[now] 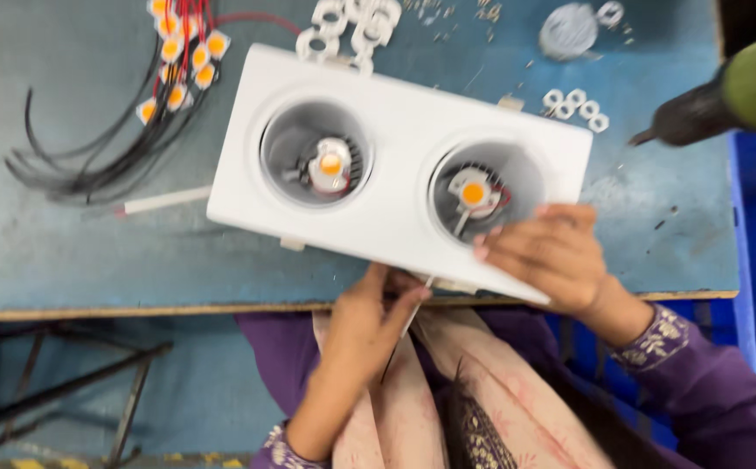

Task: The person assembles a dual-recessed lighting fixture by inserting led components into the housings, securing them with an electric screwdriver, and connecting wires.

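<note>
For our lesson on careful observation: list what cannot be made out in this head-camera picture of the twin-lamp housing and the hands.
- Left hand fingertips: hidden under the white twin-lamp housing; what they pinch is unclear.
- Housing underside: faces away.
- Green power tool: cut off by the right edge.
- Small white rings: blurred, too small to detail.
- Black wires: ends blurred.
- Right hand: palm hidden.

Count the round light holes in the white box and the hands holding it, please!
Round light holes in the white light housing: 2 (one, another)
Orange-centred lamp chips inside them: 2
Hands on the housing: 2 (left hand, right hand)
Total: 6
</note>
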